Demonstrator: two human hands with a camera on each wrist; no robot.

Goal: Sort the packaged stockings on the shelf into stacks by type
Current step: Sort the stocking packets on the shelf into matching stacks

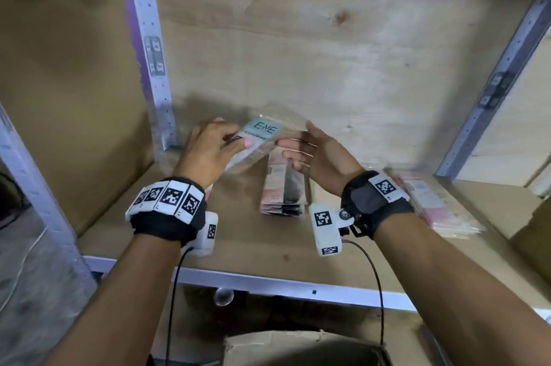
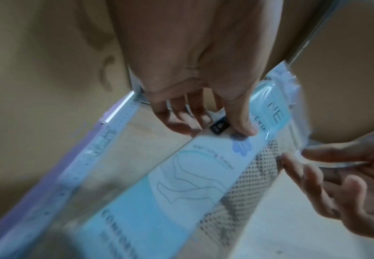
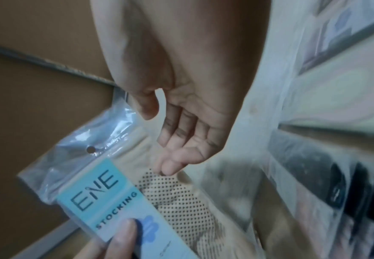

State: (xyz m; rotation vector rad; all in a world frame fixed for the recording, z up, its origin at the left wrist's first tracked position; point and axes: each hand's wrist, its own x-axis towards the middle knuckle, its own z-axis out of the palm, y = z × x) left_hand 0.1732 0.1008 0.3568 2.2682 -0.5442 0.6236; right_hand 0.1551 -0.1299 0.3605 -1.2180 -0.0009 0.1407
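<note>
My left hand [image 1: 226,140] pinches a clear packet with a blue ENE STOCKING label [image 1: 264,130], thumb on top and fingers underneath, and holds it tilted above the shelf. The left wrist view shows the thumb [image 2: 241,121] pressing on the packet [image 2: 181,184], which holds beige dotted stockings. My right hand [image 1: 299,145] is beside the packet's right edge with relaxed fingers, gripping nothing. In the right wrist view that hand [image 3: 188,136] hovers over the packet [image 3: 97,189]. A stack of pink-labelled packets with dark stockings [image 1: 283,189] lies on the shelf under my hands.
A second pile of pink-labelled packets [image 1: 432,207] lies at the right of the plywood shelf [image 1: 238,234]. Metal uprights stand at back left [image 1: 149,52] and right [image 1: 492,91]. Cardboard [image 1: 74,97] walls the left side. An open carton [image 1: 298,344] sits below.
</note>
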